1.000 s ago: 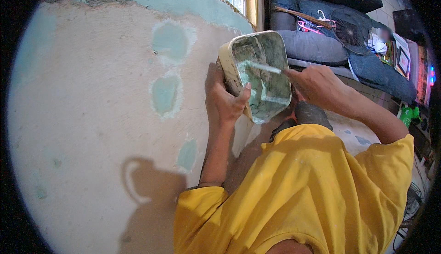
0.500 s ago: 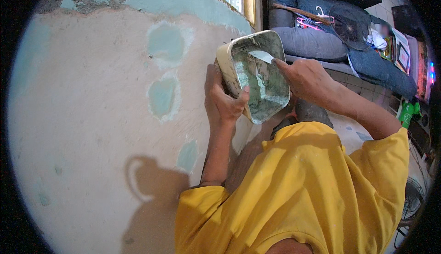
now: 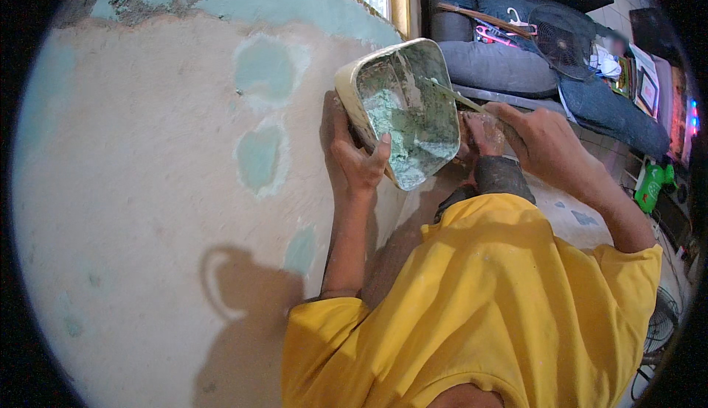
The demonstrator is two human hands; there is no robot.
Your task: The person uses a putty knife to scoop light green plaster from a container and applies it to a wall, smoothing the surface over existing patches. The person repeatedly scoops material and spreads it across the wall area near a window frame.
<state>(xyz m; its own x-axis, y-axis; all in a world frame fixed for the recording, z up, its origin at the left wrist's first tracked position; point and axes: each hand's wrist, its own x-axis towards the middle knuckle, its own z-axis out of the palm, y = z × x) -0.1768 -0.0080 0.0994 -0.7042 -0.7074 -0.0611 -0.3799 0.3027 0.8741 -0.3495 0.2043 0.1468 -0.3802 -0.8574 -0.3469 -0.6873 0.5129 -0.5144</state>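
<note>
The left hand (image 3: 359, 163) grips the rectangular tub (image 3: 349, 97) at its left side, thumb over the rim and fingers against the outer wall. The tub is tilted, opening toward the viewer, beside the plastered wall (image 3: 162, 135). Pale green putty (image 3: 389, 122) coats its interior. The right hand (image 3: 544, 139) is closed around a putty knife (image 3: 463, 99); the blade, seen nearly edge-on, extends across the tub opening. Blade contact with the putty cannot be determined. Green patches (image 3: 264, 70) mark the wall.
</note>
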